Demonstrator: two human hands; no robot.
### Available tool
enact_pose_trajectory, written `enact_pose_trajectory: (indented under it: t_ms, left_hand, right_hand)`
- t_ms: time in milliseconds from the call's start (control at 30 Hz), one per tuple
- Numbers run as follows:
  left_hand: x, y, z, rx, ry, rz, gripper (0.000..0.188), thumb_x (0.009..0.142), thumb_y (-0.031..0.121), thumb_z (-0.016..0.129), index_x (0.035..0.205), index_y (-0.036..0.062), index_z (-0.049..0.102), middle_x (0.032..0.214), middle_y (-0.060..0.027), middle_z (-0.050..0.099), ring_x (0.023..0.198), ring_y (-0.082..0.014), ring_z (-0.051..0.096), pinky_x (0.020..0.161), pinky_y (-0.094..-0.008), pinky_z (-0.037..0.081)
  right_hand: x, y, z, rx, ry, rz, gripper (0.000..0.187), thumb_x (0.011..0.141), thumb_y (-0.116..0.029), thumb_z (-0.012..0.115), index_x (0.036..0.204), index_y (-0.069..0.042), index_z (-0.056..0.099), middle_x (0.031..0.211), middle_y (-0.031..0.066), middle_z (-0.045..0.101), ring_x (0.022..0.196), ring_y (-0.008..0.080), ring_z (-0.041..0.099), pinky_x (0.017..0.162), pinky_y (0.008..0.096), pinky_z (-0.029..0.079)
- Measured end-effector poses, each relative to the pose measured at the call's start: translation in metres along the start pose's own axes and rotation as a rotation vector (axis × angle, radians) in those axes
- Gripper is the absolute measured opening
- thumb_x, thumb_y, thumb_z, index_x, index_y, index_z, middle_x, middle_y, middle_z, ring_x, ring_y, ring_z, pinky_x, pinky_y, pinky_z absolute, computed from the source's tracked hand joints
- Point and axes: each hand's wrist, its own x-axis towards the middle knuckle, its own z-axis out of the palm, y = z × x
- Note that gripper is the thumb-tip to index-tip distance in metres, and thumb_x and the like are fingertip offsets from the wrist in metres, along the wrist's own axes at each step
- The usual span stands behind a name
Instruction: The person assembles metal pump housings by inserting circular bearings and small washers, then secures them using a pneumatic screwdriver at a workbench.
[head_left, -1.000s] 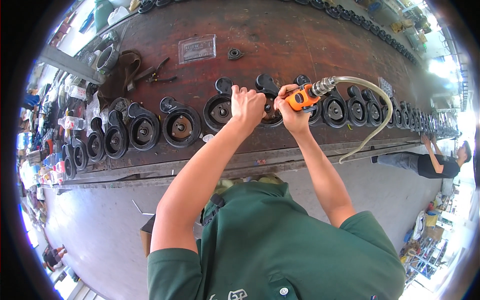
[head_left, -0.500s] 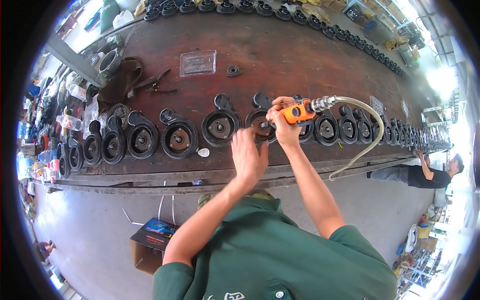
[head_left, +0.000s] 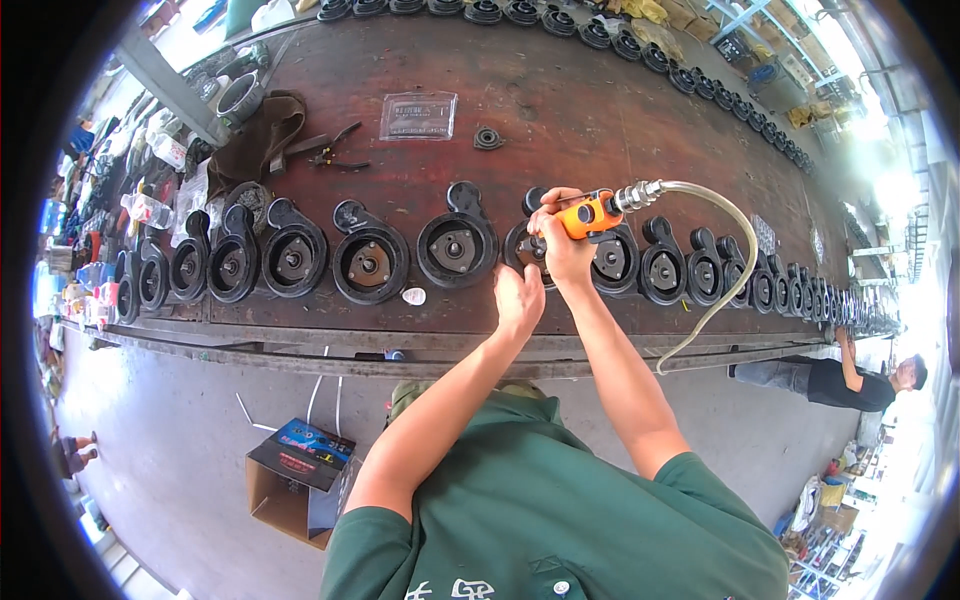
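Your right fingers (head_left: pixel 546 213) wrap the orange cylindrical air tool (head_left: pixel 589 215), likely stiff, best held mid-body; left fingers' (head_left: pixel 533 286) pinch unclear.

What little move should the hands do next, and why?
Maybe the left hand should steady the round black part: it's at the part's lower edge, while the right hand grips the orange tool with its nose pointing toward the part's middle.

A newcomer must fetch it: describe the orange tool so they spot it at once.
Find the long brown workbench and the black round housings lining its near edge. Over them, the person's right hand grips the tool. Unlike those housings, it is bright orange, with a pale hose.
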Motion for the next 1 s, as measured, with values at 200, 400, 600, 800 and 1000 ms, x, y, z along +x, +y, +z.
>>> enact_pose_trajectory:
  t_ms: [200,400,600,800,1000]
  left_hand:
    - [-0.001,0.009,-0.003,-0.03,0.006,-0.046,0.053,0.089,0.024,0.06,0.126,-0.0128,0.049,0.116,-0.0367,0.062,0.114,-0.0493,0.061,0.1,-0.0477,0.048]
    - [0.002,0.003,-0.004,0.048,0.012,0.041,0.05,0.096,0.024,0.06,0.123,-0.015,0.046,0.108,-0.0263,0.065,0.084,-0.0254,0.07,0.064,-0.0387,0.06]
    - [0.004,-0.001,-0.001,-0.002,0.033,0.05,0.05,0.096,0.024,0.06,0.123,-0.0153,0.047,0.111,-0.0271,0.065,0.086,-0.0266,0.071,0.064,-0.0371,0.062]
    - [-0.003,0.004,-0.002,-0.033,0.061,0.082,0.059,0.096,0.028,0.062,0.135,-0.0121,0.045,0.109,-0.0248,0.067,0.081,-0.0248,0.072,0.063,-0.0355,0.062]
    - [0.0,0.003,0.003,-0.036,0.096,0.036,0.065,0.094,0.032,0.065,0.14,-0.0092,0.045,0.106,-0.0244,0.069,0.083,-0.0255,0.073,0.064,-0.0368,0.059]
  right_hand:
    - [0.002,0.0,-0.002,0.004,-0.024,0.002,0.023,0.088,0.006,0.055,0.11,0.0,0.054,0.077,0.0041,0.058,0.069,0.0143,0.06,0.069,0.0288,0.051]
    - [0.0,0.0,-0.001,0.004,-0.022,-0.003,0.021,0.087,0.007,0.058,0.107,0.0,0.056,0.078,0.0039,0.06,0.068,0.013,0.061,0.066,0.0275,0.052]
    - [0.001,0.001,0.0,-0.049,-0.067,0.006,0.022,0.088,0.008,0.056,0.108,-0.001,0.054,0.08,0.004,0.058,0.069,0.0126,0.06,0.068,0.0283,0.052]
    - [0.002,0.009,0.001,-0.01,-0.16,0.011,0.022,0.089,0.01,0.059,0.106,-0.003,0.054,0.086,0.0033,0.058,0.071,0.0108,0.06,0.068,0.027,0.054]
    - [0.006,0.011,0.009,0.011,-0.079,0.001,0.019,0.08,0.008,0.065,0.096,-0.001,0.06,0.083,0.0047,0.064,0.067,0.0109,0.064,0.059,0.0256,0.054]
